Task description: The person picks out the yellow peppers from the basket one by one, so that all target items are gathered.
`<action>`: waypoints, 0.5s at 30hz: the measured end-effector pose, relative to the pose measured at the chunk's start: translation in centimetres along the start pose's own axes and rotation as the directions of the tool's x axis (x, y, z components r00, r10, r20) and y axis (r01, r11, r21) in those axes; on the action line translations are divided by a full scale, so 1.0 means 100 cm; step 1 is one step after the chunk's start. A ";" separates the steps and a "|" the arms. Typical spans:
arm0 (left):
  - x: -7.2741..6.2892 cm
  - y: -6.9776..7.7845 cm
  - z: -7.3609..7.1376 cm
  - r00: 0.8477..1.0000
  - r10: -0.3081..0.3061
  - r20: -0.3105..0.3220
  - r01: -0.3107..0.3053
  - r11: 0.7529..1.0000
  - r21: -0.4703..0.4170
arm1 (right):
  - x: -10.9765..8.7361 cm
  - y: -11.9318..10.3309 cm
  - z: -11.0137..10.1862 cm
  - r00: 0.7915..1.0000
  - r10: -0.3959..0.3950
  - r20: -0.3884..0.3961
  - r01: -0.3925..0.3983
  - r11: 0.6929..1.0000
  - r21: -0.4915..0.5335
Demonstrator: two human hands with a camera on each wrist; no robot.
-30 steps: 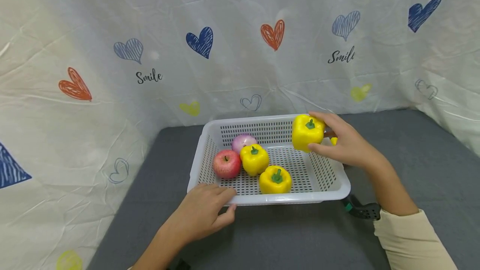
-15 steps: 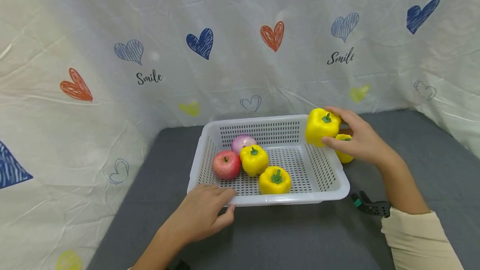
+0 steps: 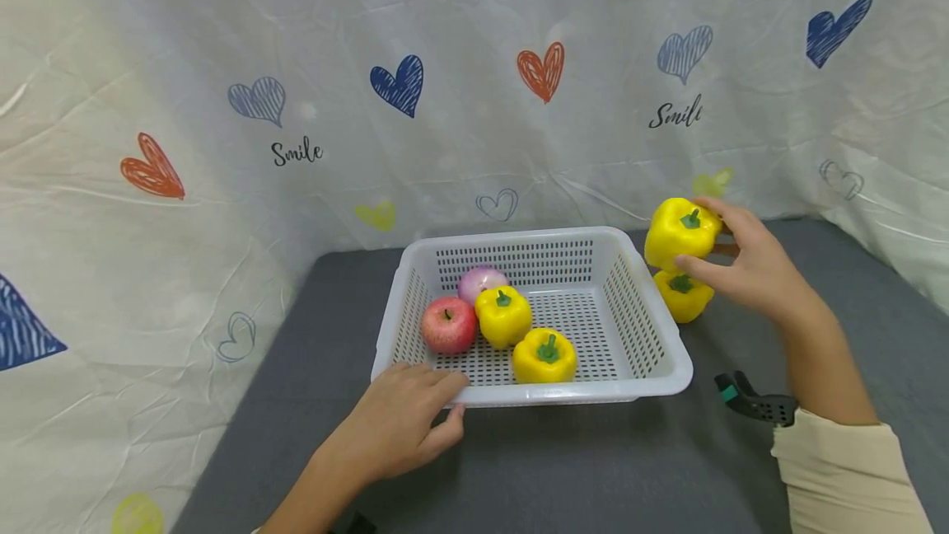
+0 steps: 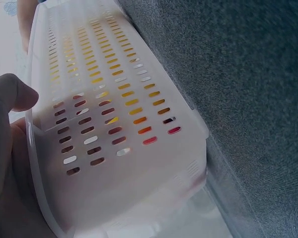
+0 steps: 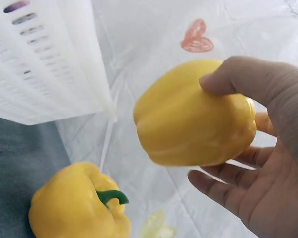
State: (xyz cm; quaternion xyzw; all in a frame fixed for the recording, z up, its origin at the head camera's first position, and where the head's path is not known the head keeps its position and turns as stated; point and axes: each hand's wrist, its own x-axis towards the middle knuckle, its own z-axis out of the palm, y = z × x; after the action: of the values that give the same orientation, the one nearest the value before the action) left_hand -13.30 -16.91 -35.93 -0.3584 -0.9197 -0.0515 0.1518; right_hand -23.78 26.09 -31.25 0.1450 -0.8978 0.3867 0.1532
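My right hand (image 3: 764, 262) grips a yellow bell pepper (image 3: 678, 229) between thumb and fingers, raised just outside the right end of the white plastic basket (image 3: 578, 393). Close below it, a second yellow bell pepper (image 5: 79, 203) with a green stem sits on the dark cloth beside the basket. My left hand (image 3: 404, 414) holds the basket's near rim at its left corner. In the left wrist view the thumb (image 4: 22, 94) lies against the outside of the slotted wall. Inside the basket are a red apple (image 3: 448, 325), a purple onion (image 3: 480, 281) and two more yellow bell peppers (image 3: 504, 317).
A dark grey cloth (image 3: 563, 468) covers the table under the basket. Behind and to the left hangs a white sheet (image 3: 445, 15) printed with hearts and lettering. A black strap (image 3: 756, 402) sits at the right wrist by the beige sleeve (image 3: 845, 468).
My right hand has carried the yellow bell pepper rightward, from over the basket's right end to outside it. The pepper on the cloth has come into fuller view. My left hand stays put.
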 end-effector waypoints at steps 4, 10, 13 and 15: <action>0.000 0.000 0.000 1.000 -0.014 0.020 0.015 1.000 -0.013 | 0.000 0.005 -0.006 0.998 0.052 -0.041 -0.053 0.998 -0.016; -0.001 -0.002 0.001 1.000 0.000 0.001 0.000 1.000 -0.007 | 0.000 0.013 -0.011 0.994 0.085 -0.071 -0.087 0.996 -0.029; -0.001 -0.003 0.002 1.000 0.004 0.003 -0.004 1.000 0.005 | -0.001 0.016 -0.012 0.993 0.084 -0.086 -0.089 0.995 -0.052; -0.001 -0.003 0.002 1.000 0.000 0.011 0.000 1.000 0.011 | -0.001 0.018 -0.013 0.992 0.083 -0.093 -0.090 0.993 -0.075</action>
State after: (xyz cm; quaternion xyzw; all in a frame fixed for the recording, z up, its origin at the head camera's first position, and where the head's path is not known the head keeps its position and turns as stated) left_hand -13.46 -17.16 -36.17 -0.3580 -0.9207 -0.0446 0.1488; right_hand -24.19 28.26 -31.58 0.0821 -0.9100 0.3632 0.1822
